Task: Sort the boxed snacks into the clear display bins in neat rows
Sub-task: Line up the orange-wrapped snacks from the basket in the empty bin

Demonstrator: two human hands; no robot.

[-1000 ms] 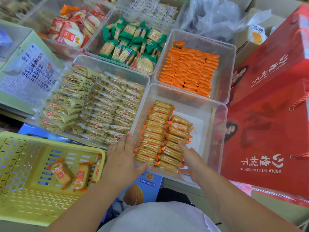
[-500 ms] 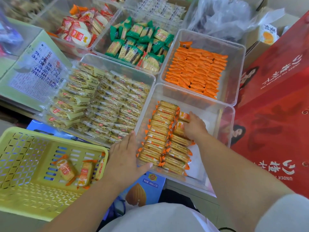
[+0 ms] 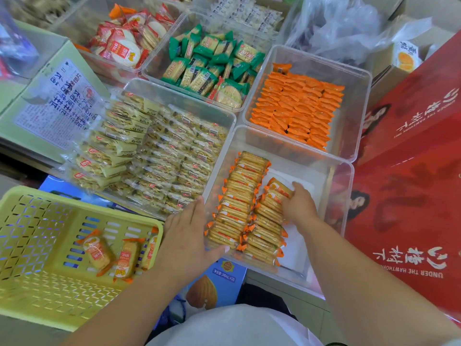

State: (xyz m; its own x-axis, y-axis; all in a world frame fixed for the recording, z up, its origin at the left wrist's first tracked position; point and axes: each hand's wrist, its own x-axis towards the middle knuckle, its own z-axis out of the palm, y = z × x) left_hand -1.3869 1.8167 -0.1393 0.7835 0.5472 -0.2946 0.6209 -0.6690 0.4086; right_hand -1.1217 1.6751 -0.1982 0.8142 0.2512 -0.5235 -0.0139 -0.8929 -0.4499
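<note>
The near bin [image 3: 341,196] is clear, smooth plastic; its cracker packs [image 3: 239,203] wear glossy film. On the near left, the yellow basket [image 3: 37,283] is perforated matt plastic. The red boxes [image 3: 411,171] on the right look like satin-finish card.

Likely small shop: clear bins [image 3: 348,168] of wrapped snacks [image 3: 296,106], red gift boxes [image 3: 411,171] stacked beside.

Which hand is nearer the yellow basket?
Left. The left hand rests against the clear bin, beside the yellow basket; the right hand grips cracker packs inside that bin, farther away.
</note>
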